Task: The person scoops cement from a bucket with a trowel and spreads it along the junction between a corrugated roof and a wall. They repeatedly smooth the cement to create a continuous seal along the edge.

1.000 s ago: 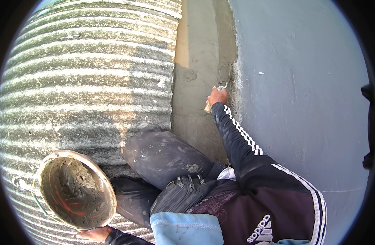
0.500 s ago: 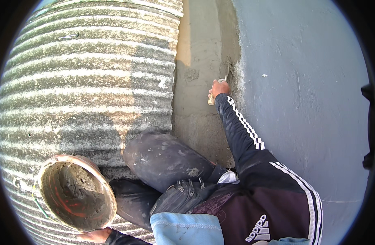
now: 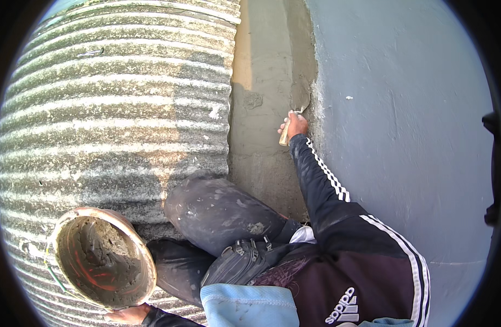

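Observation:
My right hand (image 3: 298, 124) is closed round the pale handle of a trowel (image 3: 284, 136). Its blade lies against wet grey mortar (image 3: 304, 54) where the strip meets the wall, and blends into the mortar's colour. At the lower left, my left hand (image 3: 129, 315) grips the near edge of a round bucket (image 3: 147, 261). The bucket is tilted towards me, and wet mortar (image 3: 106, 250) coats its inside and lies in it. Part of the left hand's fingers is hidden under the bucket.
A corrugated, weathered roof sheet (image 3: 125, 114) fills the left side, its edge bordering the mortar strip. On the right rises a smooth blue-grey wall (image 3: 403, 136). My bent leg (image 3: 223, 212) rests between bucket and strip. A thin green cord (image 3: 57, 280) hangs by the bucket.
My right hand has drawn slightly back towards me with the trowel, whose blade now shows flatter against the mortar. My left hand and the bucket stay nearly in place.

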`<action>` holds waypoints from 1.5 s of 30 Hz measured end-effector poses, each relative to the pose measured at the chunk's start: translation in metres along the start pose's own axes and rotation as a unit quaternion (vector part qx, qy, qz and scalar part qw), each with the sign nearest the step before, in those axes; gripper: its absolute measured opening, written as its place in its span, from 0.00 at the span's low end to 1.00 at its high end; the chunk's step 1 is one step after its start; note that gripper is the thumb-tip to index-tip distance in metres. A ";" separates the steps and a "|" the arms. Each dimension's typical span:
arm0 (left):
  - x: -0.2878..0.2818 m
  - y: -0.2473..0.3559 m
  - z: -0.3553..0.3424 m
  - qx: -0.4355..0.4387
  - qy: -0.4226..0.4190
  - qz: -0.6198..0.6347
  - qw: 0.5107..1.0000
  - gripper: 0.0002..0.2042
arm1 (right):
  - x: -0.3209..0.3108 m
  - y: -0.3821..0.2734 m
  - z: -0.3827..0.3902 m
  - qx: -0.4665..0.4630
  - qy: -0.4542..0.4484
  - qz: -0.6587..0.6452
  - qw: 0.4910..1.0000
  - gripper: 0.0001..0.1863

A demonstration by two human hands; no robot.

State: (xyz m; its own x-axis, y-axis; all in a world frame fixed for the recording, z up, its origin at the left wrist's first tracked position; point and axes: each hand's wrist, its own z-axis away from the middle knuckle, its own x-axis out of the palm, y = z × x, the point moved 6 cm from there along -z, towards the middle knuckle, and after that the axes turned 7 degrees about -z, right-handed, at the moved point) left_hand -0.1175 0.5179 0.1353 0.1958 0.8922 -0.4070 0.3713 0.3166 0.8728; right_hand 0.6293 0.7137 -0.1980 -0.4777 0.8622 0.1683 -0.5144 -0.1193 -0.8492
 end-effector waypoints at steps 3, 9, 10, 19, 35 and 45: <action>-0.001 0.000 0.000 -0.003 0.006 -0.028 1.000 0.34 | -0.013 0.010 0.029 0.019 0.006 -0.048 0.999 0.12; -0.001 0.000 0.000 0.035 0.029 -0.140 0.989 0.34 | -0.023 0.042 0.080 0.047 0.021 0.022 0.998 0.10; 0.000 0.002 0.002 0.043 0.023 -0.138 0.989 0.33 | -0.018 0.041 0.079 0.035 0.003 0.067 0.997 0.11; 0.004 0.012 0.007 -0.010 -0.008 0.027 1.000 0.31 | 0.051 0.027 0.052 0.125 -0.201 0.226 0.945 0.12; 0.004 0.008 0.009 -0.041 -0.007 -0.004 0.999 0.31 | 0.082 0.063 0.047 0.188 -0.171 0.192 0.948 0.12; -0.004 0.009 0.007 -0.009 0.041 -0.147 0.988 0.31 | 0.012 0.053 -0.010 0.098 0.020 0.233 0.967 0.14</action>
State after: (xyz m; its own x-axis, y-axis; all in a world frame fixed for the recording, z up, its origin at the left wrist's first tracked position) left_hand -0.1086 0.5145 0.1426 0.0068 0.7837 -0.6211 0.3843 0.5714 0.7251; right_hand 0.6033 0.7230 -0.2454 -0.6643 0.7103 -0.2327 -0.3770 -0.5872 -0.7163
